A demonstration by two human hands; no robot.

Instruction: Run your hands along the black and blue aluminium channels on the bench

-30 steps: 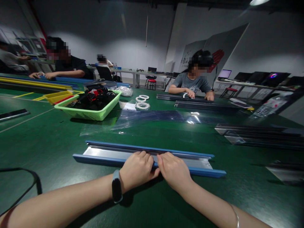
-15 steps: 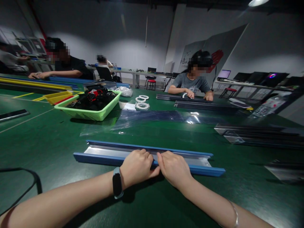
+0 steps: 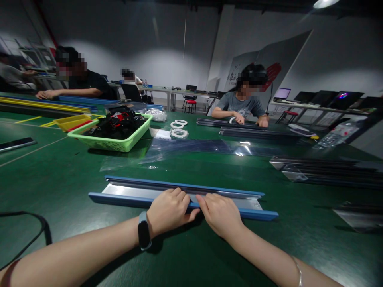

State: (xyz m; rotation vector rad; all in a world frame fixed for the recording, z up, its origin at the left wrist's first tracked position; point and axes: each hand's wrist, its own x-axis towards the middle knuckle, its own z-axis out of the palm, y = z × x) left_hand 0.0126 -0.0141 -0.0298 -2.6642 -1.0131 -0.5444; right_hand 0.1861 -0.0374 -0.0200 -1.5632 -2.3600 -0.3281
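Note:
A long blue channel-shaped profile (image 3: pixel 119 200) with a silvery inner floor lies across the table in front of me. My left hand (image 3: pixel 169 207), with a watch on its wrist, is closed over the profile's near wall around its middle. Close beside it, my right hand (image 3: pixel 221 213) is curled over the same wall, its thumb pointing toward the left hand. The fingertips of both hands are hidden inside the channel, so I cannot tell whether they also press something small there.
A green basket (image 3: pixel 119 142) of black and red parts stands at the back left. White tape rings (image 3: pixel 178 133) and clear plastic film (image 3: pixel 191 148) lie beyond the profile. Dark profiles (image 3: pixel 329 171) rest at right. A co-worker (image 3: pixel 247 101) sits opposite.
The blue profile has slid slightly left. My left hand has moved a little left with it, while my right hand has stayed almost in place, leaving a slightly wider gap between them.

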